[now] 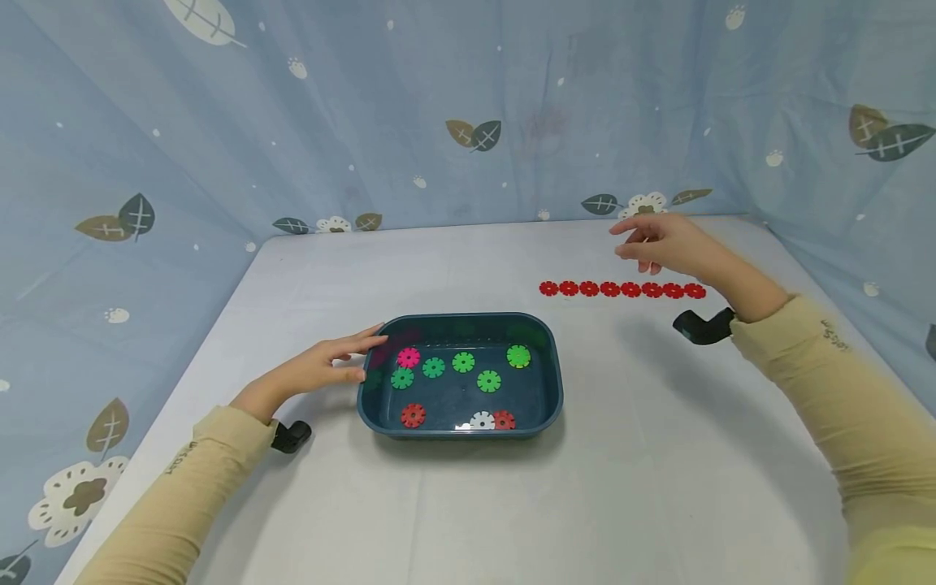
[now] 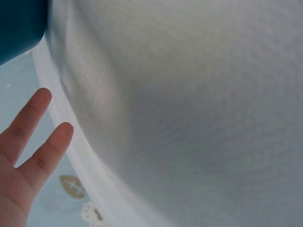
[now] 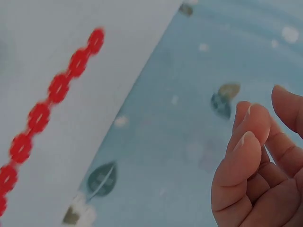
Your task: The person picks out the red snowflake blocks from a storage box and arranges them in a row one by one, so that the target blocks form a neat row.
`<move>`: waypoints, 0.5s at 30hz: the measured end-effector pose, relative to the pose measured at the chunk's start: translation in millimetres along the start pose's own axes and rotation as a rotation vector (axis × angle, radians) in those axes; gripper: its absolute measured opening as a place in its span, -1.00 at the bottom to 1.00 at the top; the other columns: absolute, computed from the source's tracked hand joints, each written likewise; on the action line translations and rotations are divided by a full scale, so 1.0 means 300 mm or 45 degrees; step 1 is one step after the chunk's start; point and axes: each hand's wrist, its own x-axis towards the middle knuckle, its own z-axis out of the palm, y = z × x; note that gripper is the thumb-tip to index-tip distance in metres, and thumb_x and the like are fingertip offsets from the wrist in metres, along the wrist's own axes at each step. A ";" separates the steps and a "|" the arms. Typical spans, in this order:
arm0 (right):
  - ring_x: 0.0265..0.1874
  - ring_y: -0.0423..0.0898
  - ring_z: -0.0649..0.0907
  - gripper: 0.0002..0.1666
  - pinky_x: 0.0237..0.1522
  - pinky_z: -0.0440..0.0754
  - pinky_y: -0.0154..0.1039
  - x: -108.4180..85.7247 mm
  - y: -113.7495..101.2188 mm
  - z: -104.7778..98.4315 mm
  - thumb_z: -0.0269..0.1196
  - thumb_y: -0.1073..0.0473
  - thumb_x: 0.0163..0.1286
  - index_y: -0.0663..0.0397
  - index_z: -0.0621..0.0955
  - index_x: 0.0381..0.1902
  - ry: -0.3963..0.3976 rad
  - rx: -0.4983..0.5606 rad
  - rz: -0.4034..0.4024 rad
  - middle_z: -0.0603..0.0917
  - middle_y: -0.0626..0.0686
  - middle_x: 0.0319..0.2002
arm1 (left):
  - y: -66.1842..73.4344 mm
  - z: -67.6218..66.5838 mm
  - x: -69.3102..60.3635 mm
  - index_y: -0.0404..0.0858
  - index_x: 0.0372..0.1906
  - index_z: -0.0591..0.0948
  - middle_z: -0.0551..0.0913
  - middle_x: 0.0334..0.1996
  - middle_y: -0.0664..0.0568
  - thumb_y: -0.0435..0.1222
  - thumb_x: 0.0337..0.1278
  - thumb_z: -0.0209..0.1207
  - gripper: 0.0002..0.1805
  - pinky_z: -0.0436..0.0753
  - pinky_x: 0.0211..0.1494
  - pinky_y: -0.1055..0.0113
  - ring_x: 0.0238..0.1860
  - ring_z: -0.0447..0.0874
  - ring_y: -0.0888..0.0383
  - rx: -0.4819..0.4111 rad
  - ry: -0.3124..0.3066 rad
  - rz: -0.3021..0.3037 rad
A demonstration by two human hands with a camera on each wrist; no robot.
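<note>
My left hand is at the left end of a dark blue plastic tub, its extended fingers at the rim. In the left wrist view, two straight digits of the left hand show near the tub's corner. Inside the tub lie notched plastic discs: a pink disc, several green discs, a white disc and two red ones. Over the table's back right, my right hand hovers with loosely bent fingers and nothing in them. Just below it in the head view runs a straight row of red notched discs.
A white cloth covers the table. Blue curtains printed with leaves and flowers stand behind it and at both sides. Each wrist carries a black camera mount, such as the right mount.
</note>
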 end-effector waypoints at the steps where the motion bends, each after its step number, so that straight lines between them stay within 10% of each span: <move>1: -0.47 -0.03 0.55 -0.50 -0.41 0.55 -0.28 0.005 -0.019 0.010 0.15 0.10 0.31 0.13 0.42 0.17 -0.014 -0.008 -0.018 0.55 0.20 -0.18 | 0.000 0.000 0.000 -0.19 0.36 0.23 -0.02 0.43 -0.15 -0.31 0.16 0.11 -0.36 0.28 0.15 -0.21 0.37 0.02 -0.22 -0.001 0.001 -0.001; 15: -0.44 -0.02 0.58 -0.56 -0.35 0.57 -0.22 0.051 -0.253 0.155 0.20 0.16 0.28 0.10 0.49 0.12 -0.242 0.007 -0.270 0.60 0.13 -0.27 | -0.004 -0.001 0.000 -0.19 0.36 0.23 -0.01 0.42 -0.16 -0.32 0.16 0.11 -0.36 0.29 0.14 -0.21 0.36 0.03 -0.22 0.026 0.003 0.010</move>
